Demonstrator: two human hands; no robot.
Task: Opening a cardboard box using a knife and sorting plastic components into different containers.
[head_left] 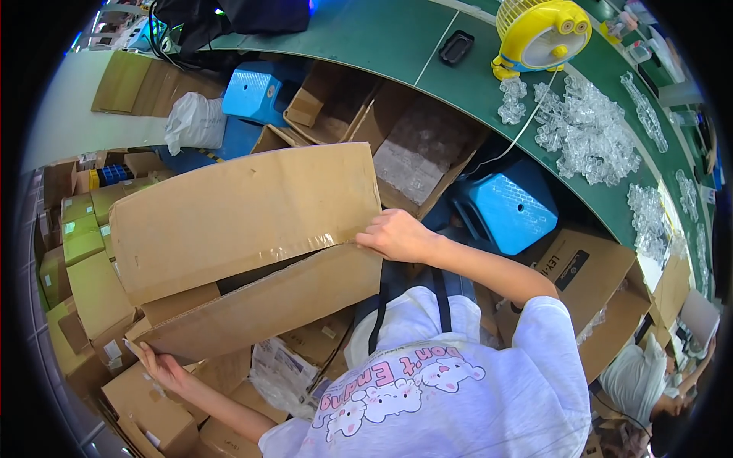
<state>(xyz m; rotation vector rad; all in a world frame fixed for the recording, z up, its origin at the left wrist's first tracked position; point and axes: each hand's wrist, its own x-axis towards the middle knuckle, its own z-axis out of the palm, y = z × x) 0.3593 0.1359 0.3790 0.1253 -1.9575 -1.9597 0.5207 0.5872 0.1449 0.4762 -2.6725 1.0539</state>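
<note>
A large brown cardboard box point(244, 214) is held up in front of me, tilted, its two long flaps partly apart with a dark gap between them. Clear tape shows along the edge of the upper flap. My right hand point(401, 238) is closed on the box's right end, where the flaps meet. At the lower left corner, my left hand point(163, 370) grips the edge of the lower flap, fingers partly tucked behind it. The inside of the box is mostly hidden.
A green table point(366, 42) holds a yellow fan point(544, 38), a black tray point(456, 48) and clear plastic pieces point(584, 130). Blue stools point(515, 210) and open cartons point(427, 149) stand beneath. Stacked boxes point(95, 286) fill the left. Another person point(637, 374) is at far right.
</note>
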